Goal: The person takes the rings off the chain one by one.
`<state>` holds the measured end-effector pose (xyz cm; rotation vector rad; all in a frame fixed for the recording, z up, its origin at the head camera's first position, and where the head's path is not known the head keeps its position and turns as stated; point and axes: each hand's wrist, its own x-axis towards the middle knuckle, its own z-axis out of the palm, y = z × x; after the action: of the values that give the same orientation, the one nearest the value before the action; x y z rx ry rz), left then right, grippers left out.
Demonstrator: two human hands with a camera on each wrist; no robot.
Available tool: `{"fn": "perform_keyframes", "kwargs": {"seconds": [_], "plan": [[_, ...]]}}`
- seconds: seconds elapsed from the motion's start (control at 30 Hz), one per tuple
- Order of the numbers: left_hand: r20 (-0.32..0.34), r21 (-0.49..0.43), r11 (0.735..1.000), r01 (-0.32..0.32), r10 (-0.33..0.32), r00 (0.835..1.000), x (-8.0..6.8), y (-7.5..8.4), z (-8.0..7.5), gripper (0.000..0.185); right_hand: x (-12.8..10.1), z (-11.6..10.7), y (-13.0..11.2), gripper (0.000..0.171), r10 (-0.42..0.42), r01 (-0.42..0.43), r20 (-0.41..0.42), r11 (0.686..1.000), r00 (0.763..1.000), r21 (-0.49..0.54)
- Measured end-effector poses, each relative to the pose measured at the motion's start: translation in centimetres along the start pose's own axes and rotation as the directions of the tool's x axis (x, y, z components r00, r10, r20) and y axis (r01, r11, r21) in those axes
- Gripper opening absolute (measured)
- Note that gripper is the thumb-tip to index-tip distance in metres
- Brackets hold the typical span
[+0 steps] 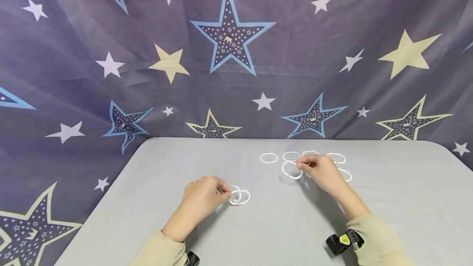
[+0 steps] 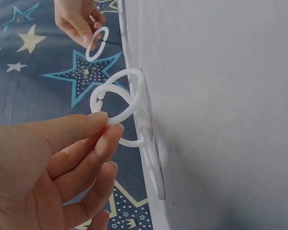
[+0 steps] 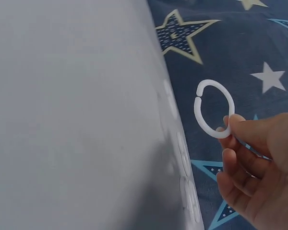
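Left hand (image 1: 201, 200) low at about 7 o'clock on the grey desk (image 1: 388, 200), thumb and forefinger pinching a small chain of linked white rings (image 1: 239, 196); chain lying just at 3 o'clock of the fingertips, partly lifted off the desk in the left wrist view, with one more ring of it flat on the surface. Right hand (image 1: 323, 171) further up, near the centre at about 1 o'clock of the left one, pinching a single white ring (image 1: 292, 170) between thumb and forefinger; ring held upright, its small split visible in the right wrist view (image 3: 212, 108). Behind this hand, a row of loose white rings (image 1: 268, 158) flat on the desk toward 12 o'clock, some partly hidden by the fingers, one more at 3 o'clock of the hand. Both grips thus clenched on rings, well apart from each other. Beige sleeves (image 1: 377, 237) on both arms, a black wrist strap (image 1: 343, 241) on the right one. Dark cloth with stars (image 1: 229, 40) hanging behind the desk.
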<state>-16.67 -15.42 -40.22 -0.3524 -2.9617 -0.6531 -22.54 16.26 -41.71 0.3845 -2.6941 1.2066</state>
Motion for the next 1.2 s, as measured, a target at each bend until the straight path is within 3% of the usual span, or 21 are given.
{"fn": "perform_keyframes", "kwargs": {"seconds": [0.27, 0.6, 0.87, 1.2], "plan": [[0.004, 0.0, 1.0, 0.001, -0.001, 1.0, 0.0, 0.1, 0.2, 0.006, 1.8, -0.5, 0.5, 0.012, -0.071, 0.078, 0.089, 0.994, 0.994, -0.082], [0.006, -0.006, 1.0, -0.001, 0.001, 1.0, 0.0, 0.2, 0.2, 0.005, 3.6, -0.9, 2.0, 0.01, -0.123, 0.15, 0.224, 0.983, 0.967, -0.109], [0.008, -0.011, 1.0, -0.01, 0.01, 1.0, -0.1, 0.2, 0.3, 0.005, 4.2, -0.6, 2.7, 0.008, -0.139, 0.175, 0.267, 0.977, 0.954, -0.118], [0.013, -0.012, 1.0, -0.001, 0.001, 1.0, 0.0, 0.3, 0.2, 0.006, 4.7, -0.2, 3.2, 0.007, -0.109, 0.162, 0.275, 0.971, 0.955, -0.178]]}}
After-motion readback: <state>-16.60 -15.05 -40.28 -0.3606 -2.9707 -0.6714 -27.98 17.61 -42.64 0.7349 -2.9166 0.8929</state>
